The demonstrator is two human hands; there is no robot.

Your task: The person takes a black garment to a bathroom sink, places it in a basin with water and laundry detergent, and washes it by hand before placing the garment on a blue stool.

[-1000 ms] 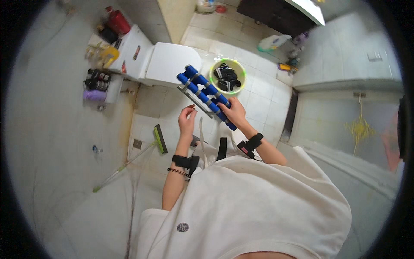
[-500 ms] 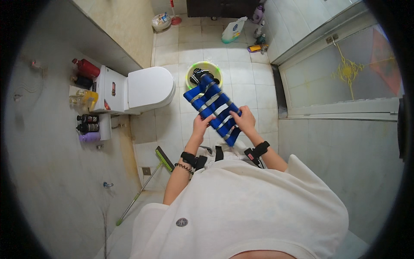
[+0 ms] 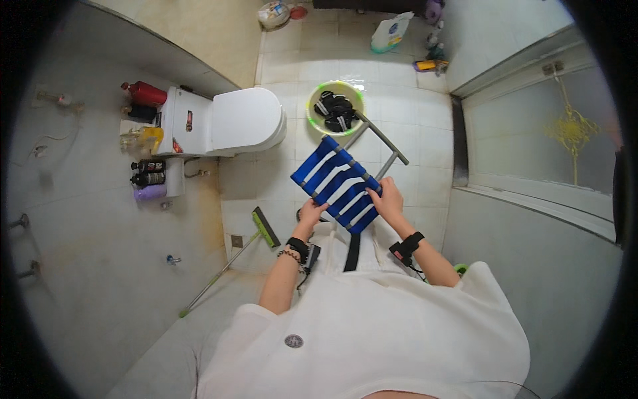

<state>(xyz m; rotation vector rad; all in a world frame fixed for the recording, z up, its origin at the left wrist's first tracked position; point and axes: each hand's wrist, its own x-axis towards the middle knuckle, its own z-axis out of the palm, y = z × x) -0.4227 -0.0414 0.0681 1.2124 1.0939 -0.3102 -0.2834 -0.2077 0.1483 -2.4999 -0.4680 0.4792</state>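
Observation:
Between my two hands is a small folding stool with a seat of blue straps and grey metal tubes. My left hand is closed on the seat's near left edge. At the right edge, my right hand grips the frame, thumb on top of the straps. Grey tube legs stick out beyond the seat's far right side. Just past the stool is a light yellow-green basin, partly hidden by it, with black, white-striped things inside.
On the left stand a white toilet and several bottles. A green floor squeegee leans at the left wall. At the back are a white-and-green bag and a yellow brush-like item. A door is on the right.
The stool's legs have swung out from the folded seat and now show on its far right side. The seat lies flatter toward me. My view has shifted a little.

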